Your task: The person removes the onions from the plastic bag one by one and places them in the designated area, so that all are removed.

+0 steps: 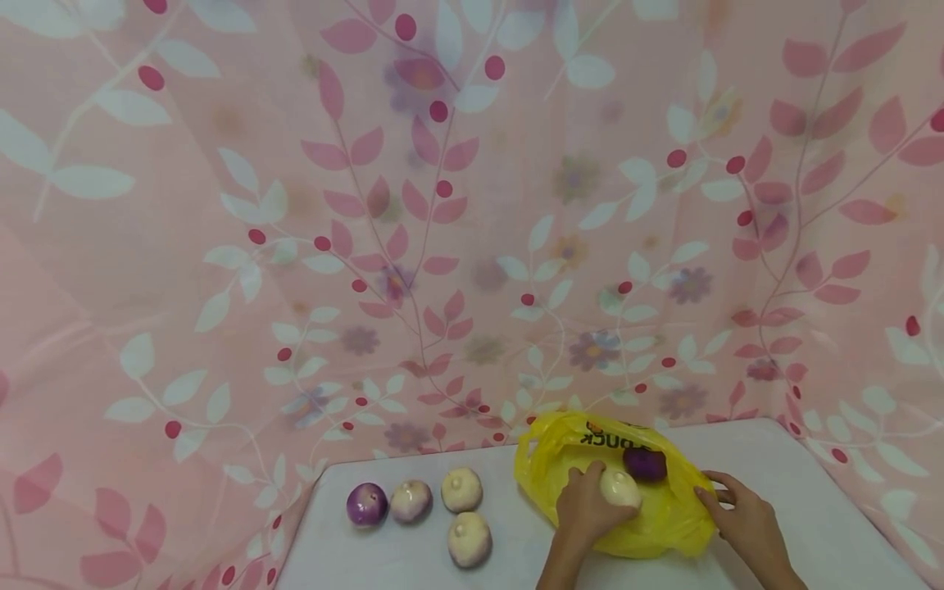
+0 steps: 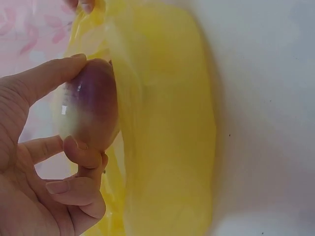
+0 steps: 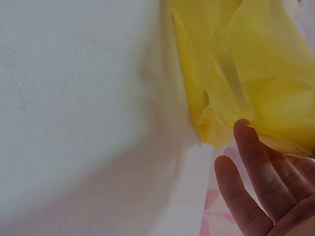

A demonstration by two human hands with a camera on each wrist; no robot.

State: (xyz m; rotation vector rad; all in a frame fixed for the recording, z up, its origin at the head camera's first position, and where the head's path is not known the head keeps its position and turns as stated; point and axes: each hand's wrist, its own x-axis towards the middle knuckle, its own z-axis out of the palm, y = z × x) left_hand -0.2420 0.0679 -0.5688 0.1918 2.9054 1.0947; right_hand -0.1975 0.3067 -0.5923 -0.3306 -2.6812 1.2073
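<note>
- Fingers (image 2: 74,147) of the left hand (image 1: 586,508) curl round a pale onion (image 1: 619,487), pinching it against the thumb; the right hand's (image 1: 745,516) fingers (image 3: 256,162) lie fairly straight, touching the bag's edge.
- White bench (image 1: 811,492) carries everything, backed by a pink leaf-print cloth (image 1: 221,205).
- Yellow plastic bag (image 1: 664,516) lies on the bench between the hands; the held onion sits over its mouth.
- Four onions (image 1: 413,501) lie left of the bag, seen only from the head view.
- Dark purple onion (image 1: 645,464) rests on the bag, just beside the held one.
- Left wrist view alone shows the held onion's purple blush.
</note>
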